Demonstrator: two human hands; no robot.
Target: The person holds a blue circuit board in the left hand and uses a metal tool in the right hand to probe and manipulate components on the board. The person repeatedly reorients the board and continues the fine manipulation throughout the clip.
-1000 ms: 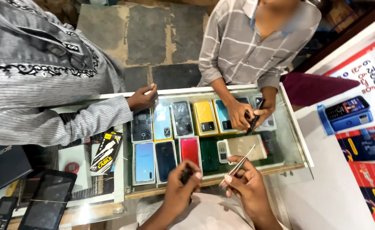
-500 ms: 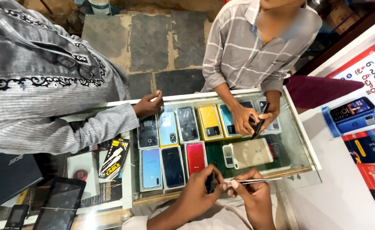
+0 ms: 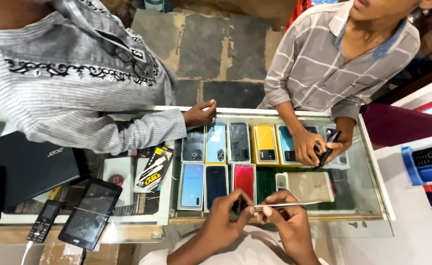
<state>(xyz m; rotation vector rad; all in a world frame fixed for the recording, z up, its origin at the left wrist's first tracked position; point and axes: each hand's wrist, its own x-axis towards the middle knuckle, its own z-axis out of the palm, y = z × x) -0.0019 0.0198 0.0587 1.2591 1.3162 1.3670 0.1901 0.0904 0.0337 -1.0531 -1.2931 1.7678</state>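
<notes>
Your hands have drawn together: left hand (image 3: 225, 216) is pinching a dark part (image 3: 236, 207), right hand (image 3: 284, 221) is gripping tweezers (image 3: 287, 205) toward it.

Left hand (image 3: 225, 216) and right hand (image 3: 287, 218) close together at bottom centre, forearms angled inward, fingers (image 3: 275, 200) curled, pinching.

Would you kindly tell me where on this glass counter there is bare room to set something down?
Bare glass lies right of the beige phone, up to the counter's right rim. The white surface beyond is also free. The left end is crowded: laptop, tablet, keypad phone.
</notes>
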